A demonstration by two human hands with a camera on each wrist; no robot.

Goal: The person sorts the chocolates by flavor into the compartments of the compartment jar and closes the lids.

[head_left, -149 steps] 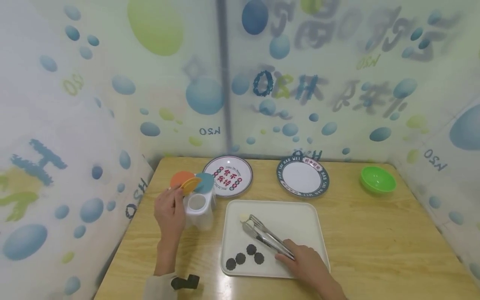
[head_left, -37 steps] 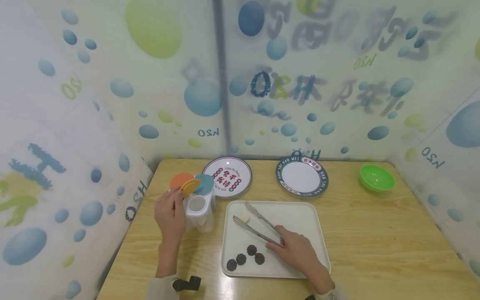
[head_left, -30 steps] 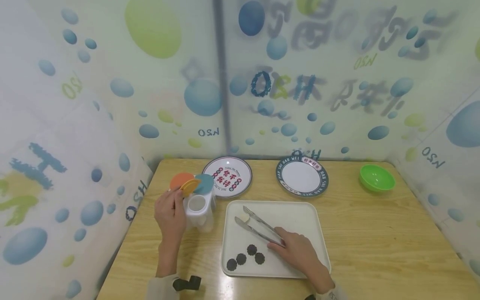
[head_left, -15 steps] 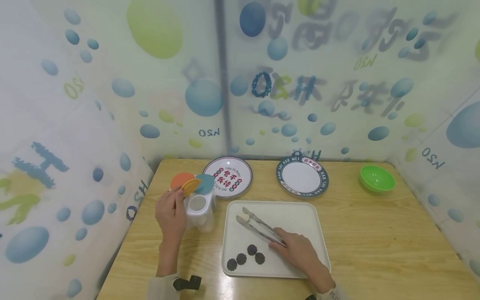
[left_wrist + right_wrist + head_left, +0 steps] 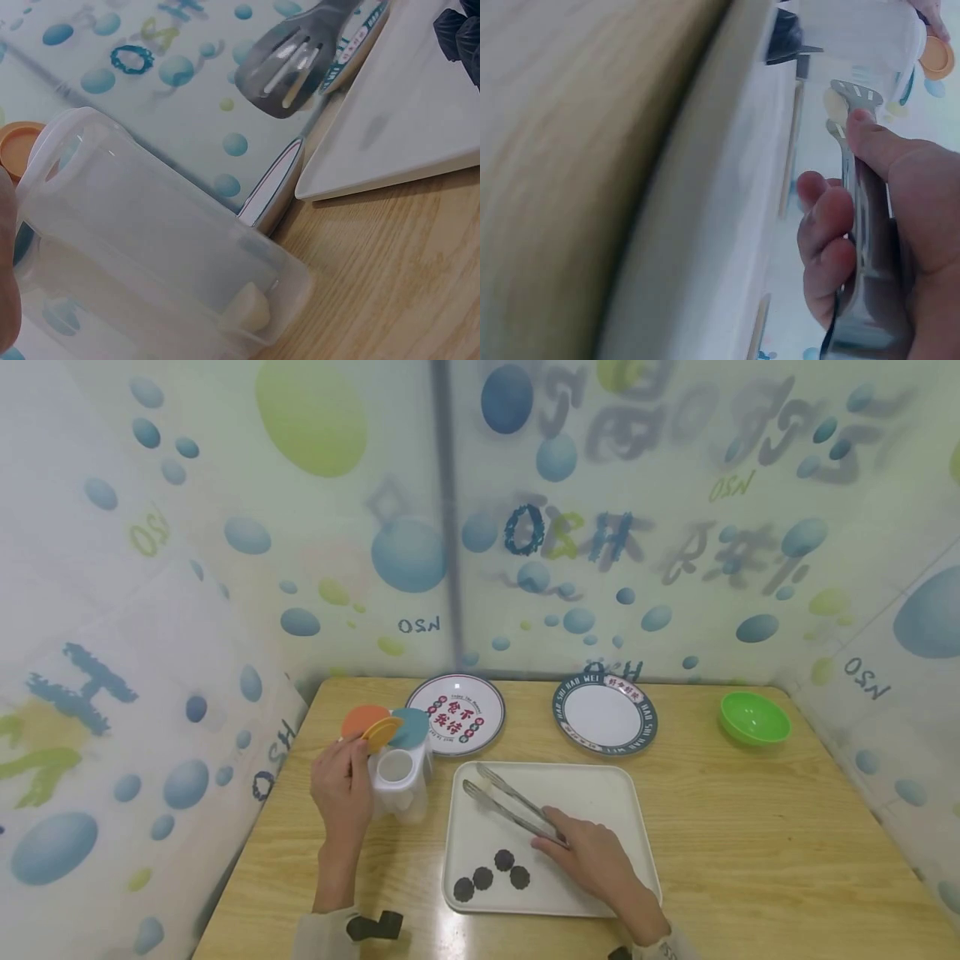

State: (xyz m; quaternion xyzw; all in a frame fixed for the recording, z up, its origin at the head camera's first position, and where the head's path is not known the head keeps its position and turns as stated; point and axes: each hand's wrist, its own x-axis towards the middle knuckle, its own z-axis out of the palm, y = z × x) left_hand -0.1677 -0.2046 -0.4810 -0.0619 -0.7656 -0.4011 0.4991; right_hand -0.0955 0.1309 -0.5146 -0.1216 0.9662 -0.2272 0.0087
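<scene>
Seen on my remote feed, ctr-left of frame: L hand (image 5: 341, 785) pinches a round yellow-orange plastic lid (image 5: 382, 734), prob. so the translucent plastic container (image 5: 408, 800) sits uncovered. Lower ctr, R hand (image 5: 592, 856) wraps part-open silver metal tongs (image 5: 504, 811), small pale chunk (image 5: 485, 785) btwn tips, over the off-white rectangular tray (image 5: 596, 797); can't tell how firmly.

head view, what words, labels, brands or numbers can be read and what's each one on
"HAO SHI HAO WEI": on the rim of the dark-rimmed plate; the red characters there are too blurred to read surely.
"食不我待", as best it reads: large red print on the white plate; its smaller print is illegible.
"H2O", back to front, repeated: on the back wall and left wall.
Too blurred: the grey writing on the back wall.
</scene>
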